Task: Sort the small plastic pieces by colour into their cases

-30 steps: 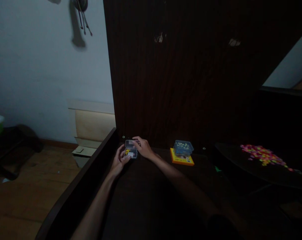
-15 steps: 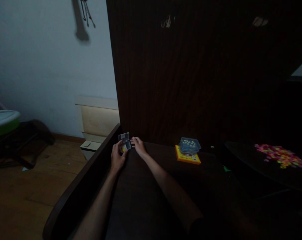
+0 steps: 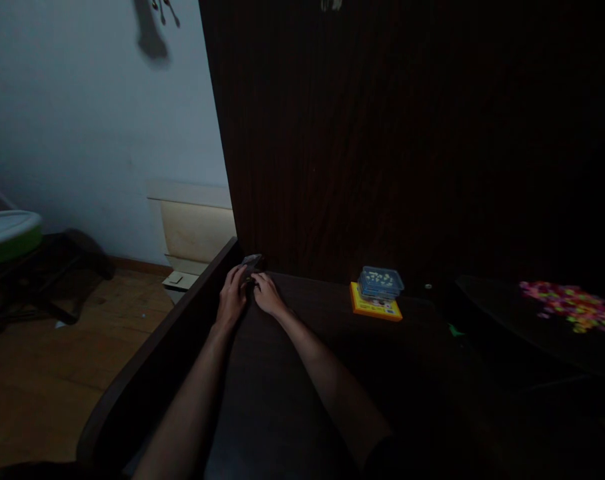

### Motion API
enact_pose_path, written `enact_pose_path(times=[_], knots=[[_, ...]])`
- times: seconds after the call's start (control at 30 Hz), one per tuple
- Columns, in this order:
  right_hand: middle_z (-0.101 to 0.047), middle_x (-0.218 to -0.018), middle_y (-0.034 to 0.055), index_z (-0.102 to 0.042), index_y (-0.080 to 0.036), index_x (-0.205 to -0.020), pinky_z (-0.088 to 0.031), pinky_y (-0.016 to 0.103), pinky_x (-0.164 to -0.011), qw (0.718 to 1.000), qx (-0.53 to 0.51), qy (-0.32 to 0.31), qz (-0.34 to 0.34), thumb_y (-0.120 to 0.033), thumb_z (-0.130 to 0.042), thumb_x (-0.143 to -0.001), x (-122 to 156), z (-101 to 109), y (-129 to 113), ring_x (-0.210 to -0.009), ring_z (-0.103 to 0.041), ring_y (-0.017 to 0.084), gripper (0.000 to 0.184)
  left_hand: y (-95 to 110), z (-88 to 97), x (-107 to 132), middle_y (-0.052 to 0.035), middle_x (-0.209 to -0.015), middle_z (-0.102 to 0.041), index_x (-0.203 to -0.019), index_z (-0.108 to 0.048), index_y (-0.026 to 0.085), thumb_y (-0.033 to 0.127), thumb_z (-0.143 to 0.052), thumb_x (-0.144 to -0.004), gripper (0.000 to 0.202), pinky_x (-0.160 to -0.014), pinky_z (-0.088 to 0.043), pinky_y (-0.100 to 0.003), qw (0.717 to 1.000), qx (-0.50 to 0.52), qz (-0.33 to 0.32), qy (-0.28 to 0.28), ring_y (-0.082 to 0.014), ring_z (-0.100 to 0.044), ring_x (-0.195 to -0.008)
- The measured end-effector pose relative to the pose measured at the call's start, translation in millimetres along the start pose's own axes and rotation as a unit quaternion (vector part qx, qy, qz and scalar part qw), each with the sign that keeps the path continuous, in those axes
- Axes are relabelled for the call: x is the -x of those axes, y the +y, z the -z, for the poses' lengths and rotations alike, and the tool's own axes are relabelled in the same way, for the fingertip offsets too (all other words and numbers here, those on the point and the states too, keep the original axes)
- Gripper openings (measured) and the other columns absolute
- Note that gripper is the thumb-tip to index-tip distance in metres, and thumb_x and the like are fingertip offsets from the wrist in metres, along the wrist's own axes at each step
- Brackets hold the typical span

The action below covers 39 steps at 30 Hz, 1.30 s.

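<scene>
At the far left corner of the dark wooden surface is a small clear plastic box (image 3: 252,259), mostly hidden by my hands; only its far part shows. My left hand (image 3: 231,298) is curled round the box's left side. From the right, my right hand (image 3: 269,295) comes up against it with bent fingers close to my left fingertips. Whatever lies inside the box is hidden now.
Clear boxes with small pale pieces (image 3: 381,279) are stacked on a yellow box (image 3: 377,310) to the right. Bright beads (image 3: 572,305) lie in a heap at far right. A raised wooden edge (image 3: 157,353) runs along the left; a dark panel (image 3: 332,147) stands behind.
The box's raised lid and yellow contents showed earlier; now the lid is lower and my hands cover most of it. My right hand has moved left, its fingers curling in. The view has shifted slightly.
</scene>
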State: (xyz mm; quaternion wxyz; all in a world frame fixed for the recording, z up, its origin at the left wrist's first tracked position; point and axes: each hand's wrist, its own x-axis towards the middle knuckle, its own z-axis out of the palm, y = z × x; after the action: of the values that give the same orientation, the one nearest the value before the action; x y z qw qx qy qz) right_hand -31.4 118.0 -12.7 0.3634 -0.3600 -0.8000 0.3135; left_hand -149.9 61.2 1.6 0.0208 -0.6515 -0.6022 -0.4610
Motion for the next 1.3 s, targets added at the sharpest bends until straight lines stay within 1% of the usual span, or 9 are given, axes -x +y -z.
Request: enact_pose_path(times=[0.17, 0.3, 0.5, 0.63, 0.73, 0.9, 1.03, 1.2, 1.3], knots=[[-0.057, -0.118, 0.0106, -0.057, -0.016, -0.119, -0.036, 0.039, -0.105, 0.998, 0.064, -0.008, 0.005, -0.004, -0.045, -0.077, -1, -2, 1, -0.113, -0.047, 0.023, 0.045, -5, -4.3, -6, -0.0113, -0.139, -0.047, -0.134, -0.049, 0.019, 0.003, -0.040, -0.080, 0.056, -0.108, -0.041, -0.040, 0.999, -0.017, -0.031, -0.040, -0.0242, -0.048, -0.128], [-0.058, -0.119, 0.0105, -0.055, -0.016, -0.118, -0.036, 0.037, -0.104, 0.996, 0.093, -0.013, 0.002, -0.004, -0.044, -0.079, -2, -2, 1, -0.112, -0.045, 0.024, 0.042, -11, -7.4, -7, -0.0121, -0.140, -0.046, -0.134, -0.050, 0.019, 0.003, -0.038, -0.083, 0.055, -0.107, -0.042, -0.040, 0.997, -0.034, -0.039, -0.054, -0.0248, -0.048, -0.129], [-0.061, -0.109, 0.0104, -0.053, -0.016, -0.117, -0.036, 0.037, -0.101, 0.992, 0.125, -0.024, -0.015, -0.006, -0.045, -0.081, 0, -1, 0, -0.110, -0.046, 0.024, 0.038, -12, -6.4, -7, -0.0111, -0.139, -0.048, -0.135, -0.050, 0.021, 0.007, -0.039, -0.088, 0.051, -0.103, -0.046, -0.040, 0.996, -0.066, -0.036, -0.049, -0.0261, -0.052, -0.124], [-0.059, -0.119, 0.0097, -0.053, -0.018, -0.118, -0.036, 0.041, -0.100, 0.989, 0.141, -0.037, -0.014, -0.011, -0.046, -0.083, 3, 1, -6, -0.114, -0.043, 0.025, 0.037, -11, -3.6, -5, -0.0112, -0.139, -0.049, -0.135, -0.049, 0.022, 0.007, -0.039, -0.088, 0.050, -0.099, -0.050, -0.036, 0.994, -0.089, -0.046, -0.045, -0.0246, -0.054, -0.122], [-0.057, -0.125, 0.0094, -0.052, -0.018, -0.121, -0.034, 0.044, -0.101, 0.987, 0.151, -0.044, -0.014, -0.014, -0.045, -0.084, 4, 2, -9, -0.117, -0.040, 0.026, 0.038, -10, -1.5, -3, -0.0116, -0.137, -0.050, -0.134, -0.049, 0.021, 0.007, -0.041, -0.087, 0.049, -0.100, -0.049, -0.033, 0.993, -0.089, -0.059, -0.040, -0.0228, -0.055, -0.122], [-0.056, -0.125, 0.0084, -0.053, -0.020, -0.119, -0.035, 0.043, -0.100, 0.986, 0.161, -0.046, -0.021, -0.015, -0.044, -0.084, 4, 4, -10, -0.117, -0.040, 0.025, 0.036, -7, 1.1, -2, -0.0121, -0.133, -0.052, -0.133, -0.048, 0.018, 0.011, -0.044, -0.086, 0.048, -0.104, -0.045, -0.036, 0.995, -0.074, -0.061, -0.021, -0.0227, -0.053, -0.122], [-0.055, -0.127, 0.0093, -0.049, -0.017, -0.124, -0.036, 0.039, -0.100, 0.986, 0.163, -0.041, -0.024, -0.013, -0.043, -0.084, 3, 5, -10, -0.114, -0.042, 0.023, 0.041, -5, 1.8, -3, -0.0123, -0.132, -0.053, -0.132, -0.049, 0.018, 0.014, -0.046, -0.086, 0.046, -0.104, -0.045, -0.038, 0.997, -0.068, -0.047, 0.000, -0.0238, -0.053, -0.122], [-0.055, -0.126, 0.0088, -0.053, -0.019, -0.121, -0.036, 0.041, -0.099, 0.985, 0.164, -0.043, -0.019, -0.015, -0.045, -0.084, 3, 5, -10, -0.117, -0.041, 0.025, 0.038, -2, 2.3, -2, -0.0117, -0.132, -0.052, -0.132, -0.049, 0.018, 0.013, -0.044, -0.087, 0.046, -0.104, -0.045, -0.036, 0.997, -0.060, -0.053, -0.018, -0.0229, -0.053, -0.123], [-0.056, -0.123, 0.0099, -0.054, -0.018, -0.118, -0.036, 0.041, -0.100, 0.985, 0.164, -0.037, -0.026, -0.015, -0.046, -0.084, 3, 5, -10, -0.116, -0.042, 0.025, 0.035, -2, 1.8, -2, -0.0119, -0.133, -0.051, -0.132, -0.050, 0.018, 0.012, -0.044, -0.087, 0.046, -0.104, -0.045, -0.036, 0.997, -0.057, -0.055, -0.021, -0.0226, -0.053, -0.123]])
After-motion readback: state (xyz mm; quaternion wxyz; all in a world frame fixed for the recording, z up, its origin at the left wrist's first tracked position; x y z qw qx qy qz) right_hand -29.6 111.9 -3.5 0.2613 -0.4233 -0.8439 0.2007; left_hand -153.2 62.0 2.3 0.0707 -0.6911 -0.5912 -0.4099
